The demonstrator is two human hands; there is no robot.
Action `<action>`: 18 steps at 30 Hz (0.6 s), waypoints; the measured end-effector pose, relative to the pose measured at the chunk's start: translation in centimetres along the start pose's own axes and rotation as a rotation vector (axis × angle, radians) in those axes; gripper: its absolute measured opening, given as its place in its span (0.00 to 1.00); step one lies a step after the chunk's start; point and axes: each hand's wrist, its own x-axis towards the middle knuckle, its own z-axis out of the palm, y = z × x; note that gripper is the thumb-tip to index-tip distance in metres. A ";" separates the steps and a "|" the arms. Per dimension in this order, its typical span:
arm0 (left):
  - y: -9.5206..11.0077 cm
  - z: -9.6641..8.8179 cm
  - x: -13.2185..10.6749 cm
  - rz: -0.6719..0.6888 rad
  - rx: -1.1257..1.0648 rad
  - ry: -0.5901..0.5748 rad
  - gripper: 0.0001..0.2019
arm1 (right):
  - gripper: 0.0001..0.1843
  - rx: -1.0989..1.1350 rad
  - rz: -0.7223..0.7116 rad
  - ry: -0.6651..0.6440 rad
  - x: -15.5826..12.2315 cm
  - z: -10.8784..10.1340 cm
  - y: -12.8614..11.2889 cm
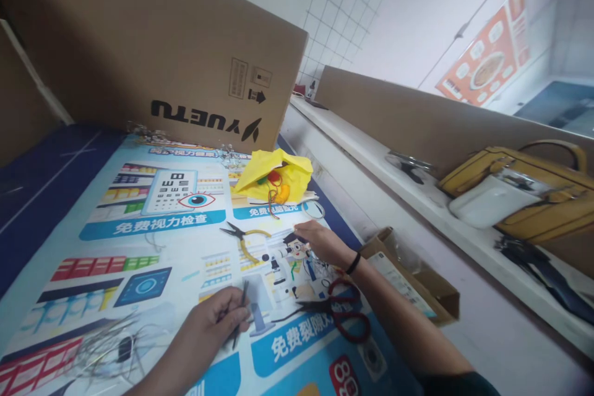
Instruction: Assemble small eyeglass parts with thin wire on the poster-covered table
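Observation:
My left hand (216,322) is closed around a thin dark rod-like piece (244,297), pinched between thumb and fingers near the front of the printed sheet (180,272). Farther right, my right hand (325,244) has thumb and fingertips pressed together just above the sheet; what they hold, if anything, is too small to make out. Small pliers with yellow handles (250,247) lie left of that hand. Scissors with dark red handles (346,315) rest nearer to me. Beyond the right hand sits an open yellow bag (248,182) with red and orange items and cord in it.
A tangle of thin wires (116,346) lies at front left. Clear ring (313,209) is beside the yellow bag. A large cardboard box (185,43) stands at the back. On the right ledge (352,136) are a yellow handbag (552,198), a white container (492,201) and dark tools (547,272).

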 end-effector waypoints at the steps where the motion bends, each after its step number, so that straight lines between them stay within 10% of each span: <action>1: 0.0 0.0 0.0 0.003 -0.002 -0.001 0.17 | 0.25 0.009 -0.001 -0.029 -0.1 0.2 0.1; 11: -0.7 -0.3 0.3 -0.003 0.022 -0.027 0.16 | 0.30 0.073 0.094 0.051 -6.1 -1.2 1.1; 15: -0.5 -0.5 0.2 -0.011 0.030 -0.063 0.16 | 0.17 0.037 0.186 0.189 -8.0 -2.9 -1.2; 18: -0.6 -0.6 0.2 0.001 0.053 -0.080 0.16 | 0.12 0.078 0.228 0.052 -10.3 -4.1 -4.1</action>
